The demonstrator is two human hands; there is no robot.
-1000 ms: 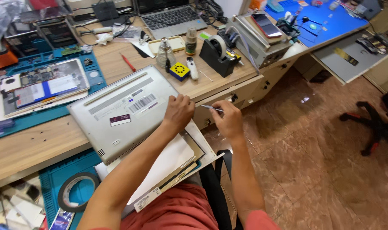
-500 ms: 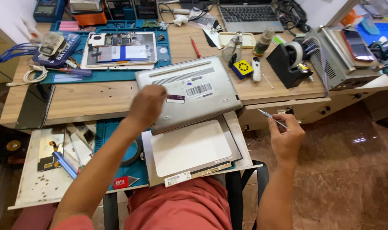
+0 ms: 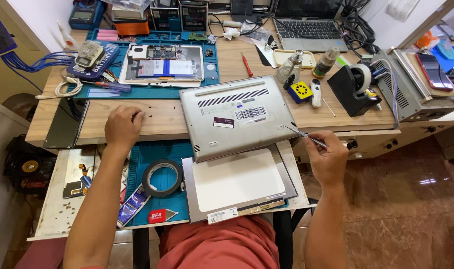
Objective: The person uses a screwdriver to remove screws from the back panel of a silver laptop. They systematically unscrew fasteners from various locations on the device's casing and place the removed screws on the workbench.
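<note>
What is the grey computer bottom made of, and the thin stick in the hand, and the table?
The upside-down laptop looks like matte silver metal or painted plastic: smooth, even sheen. The thin tool in the right hand seems metal, with a bright glint. The table under the left hand looks like wood, with pale grain lines.

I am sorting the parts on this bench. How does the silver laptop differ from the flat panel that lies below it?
The laptop lies bottom up on the wooden desk, with vent slots and stickers; the panel lies on the lower tray and shows a plain white face. The laptop is tilted and thicker; the panel is thin. The right hand holds a thin tool at the laptop's corner; nothing touches the panel. Both are flat, grey-edged rectangles.
</note>
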